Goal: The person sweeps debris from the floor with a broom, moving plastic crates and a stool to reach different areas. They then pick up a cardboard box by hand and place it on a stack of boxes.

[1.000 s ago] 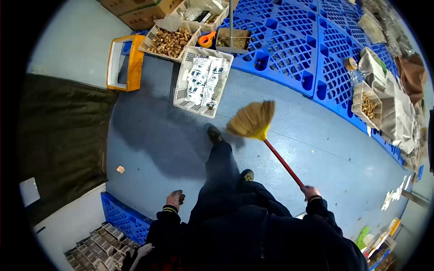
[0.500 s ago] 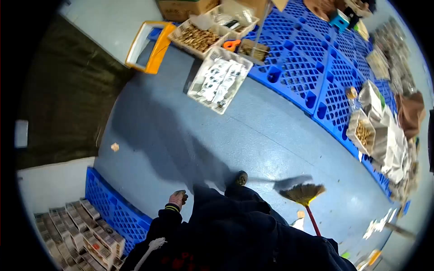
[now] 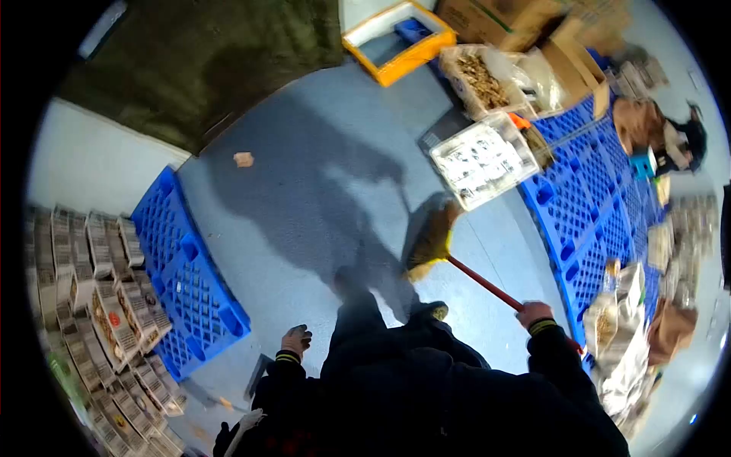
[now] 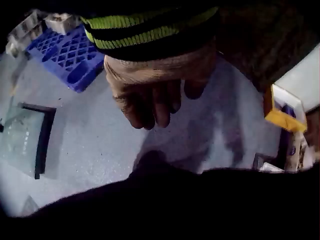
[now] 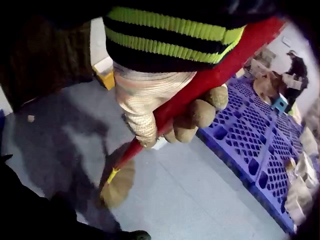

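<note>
A broom (image 3: 487, 282) with a red handle, yellow collar and tan bristles is gripped by my gloved right hand (image 3: 534, 313). In the right wrist view the fingers (image 5: 202, 114) curl round the red handle (image 5: 175, 107), and the bristles (image 5: 120, 187) fan out low over the floor. The head view shows the bristles blurred, ahead of my shoes. My gloved left hand (image 3: 296, 340) hangs at my side holding nothing, its fingers (image 4: 161, 107) loosely bent in the left wrist view.
A white crate (image 3: 487, 161) of printed packets stands ahead, near an orange-rimmed box (image 3: 400, 72). Blue pallets (image 3: 601, 228) line the right; another blue pallet (image 3: 190, 266) is at left beside stacked cartons (image 3: 114, 320). A small scrap (image 3: 243, 159) lies on the floor. A person (image 3: 685, 141) is at far right.
The view has turned right, shifting the crate and left pallet in frame. The broom first swung back to my right side, then came forward again. My left hand still hangs without holding anything.
</note>
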Available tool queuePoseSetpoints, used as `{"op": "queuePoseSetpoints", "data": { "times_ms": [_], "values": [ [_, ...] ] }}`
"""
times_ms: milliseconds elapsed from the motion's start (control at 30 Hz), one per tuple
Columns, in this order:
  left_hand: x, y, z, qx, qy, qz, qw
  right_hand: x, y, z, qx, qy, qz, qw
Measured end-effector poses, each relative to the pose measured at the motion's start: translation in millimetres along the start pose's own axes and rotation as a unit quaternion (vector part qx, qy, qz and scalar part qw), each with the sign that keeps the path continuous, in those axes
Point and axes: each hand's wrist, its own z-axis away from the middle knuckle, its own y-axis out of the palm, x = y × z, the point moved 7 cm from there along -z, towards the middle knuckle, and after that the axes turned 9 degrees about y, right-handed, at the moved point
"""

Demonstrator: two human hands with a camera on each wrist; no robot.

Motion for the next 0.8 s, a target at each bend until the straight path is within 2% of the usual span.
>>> {"op": "queuePoseSetpoints", "data": {
  "times_ms": [33, 100, 133, 167, 233, 267, 333, 367, 433, 500, 533, 567, 600, 633, 667, 700, 733, 767, 800],
  "values": [
    [-3.9, -23.1, 1.6, 0.001, -0.001, 0.038, 0.999, 47.5, -28.3, -14.9, -0.021, -0.047, 0.009, 0.999],
    [23.9, -89.2, -32.1, 0.013, -0.003, 0.122, 0.992, 144.3, -76.5, -33.5, -0.065, -0.096, 0.039, 0.993],
    [-16.8, -91.2, 17.1, -0.122, 0.005, 0.079, 0.989, 191.2, -102.5, -31.9, -0.078, -0.128, 0.046, 0.988],
    [-17.4, -111.1, 27.2, -0.152, 0.027, 0.102, 0.983, 235.8, -127.7, -27.6, -0.09, -0.161, 0.053, 0.981],
    [-14.9, -133.8, 39.8, -0.199, 0.025, 0.127, 0.971, 296.4, -168.3, -20.7, -0.078, -0.169, 0.071, 0.98],
    [-9.2, -143.7, 41.6, -0.209, 0.023, 0.154, 0.965, 319.3, -191.9, -13.8, -0.108, -0.181, 0.078, 0.975],
    [23.6, -162.9, 26.9, -0.209, -0.002, 0.213, 0.955, 338.2, -235.2, 1.0, -0.104, -0.209, 0.063, 0.97],
    [28.3, -163.6, 31.3, -0.236, -0.025, 0.193, 0.952, 344.2, -256.2, 5.4, -0.106, -0.212, 0.057, 0.97],
    [44.9, -160.1, 26.6, -0.2, -0.031, 0.228, 0.952, 354.8, -298.7, 1.9, -0.181, -0.214, 0.073, 0.957],
    [49.2, -146.9, 32.5, -0.263, -0.046, 0.239, 0.934, 379.0, -346.7, -6.0, -0.274, -0.201, 0.07, 0.938],
    [49.4, -138.3, 31.2, -0.224, -0.03, 0.281, 0.933, 398.0, -374.0, -19.9, -0.334, -0.22, 0.086, 0.913],
    [48.3, -127.0, 27.6, -0.202, -0.052, 0.309, 0.928, 429.3, -405.3, -8.1, -0.391, -0.24, 0.102, 0.883],
    [47.5, -118.9, 28.0, -0.226, -0.048, 0.319, 0.919, 463.2, -434.3, -0.7, -0.412, -0.25, 0.149, 0.863],
    [22.1, -105.2, 43.3, -0.25, -0.044, 0.33, 0.909, 501.4, -462.4, -26.6, -0.439, -0.264, 0.164, 0.843],
    [8.2, -95.2, 49.1, -0.267, -0.049, 0.347, 0.898, 543.1, -493.1, -14.9, -0.517, -0.292, 0.202, 0.779],
    [0.9, -85.7, 51.6, -0.284, -0.055, 0.366, 0.885, 592.2, -524.6, -28.1, -0.482, -0.281, 0.239, 0.794],
    [15.8, -77.0, 45.3, -0.315, -0.057, 0.405, 0.857, 642.1, -552.2, -20.2, -0.465, -0.221, 0.302, 0.803],
    [4.8, -63.1, 55.2, -0.336, -0.01, 0.416, 0.845, 694.7, -575.8, -11.7, -0.474, -0.221, 0.334, 0.785],
    [2.9, -43.5, 60.1, -0.351, -0.015, 0.427, 0.833, 748.1, -592.5, -17.3, -0.511, -0.274, 0.347, 0.737]
  ]
}}
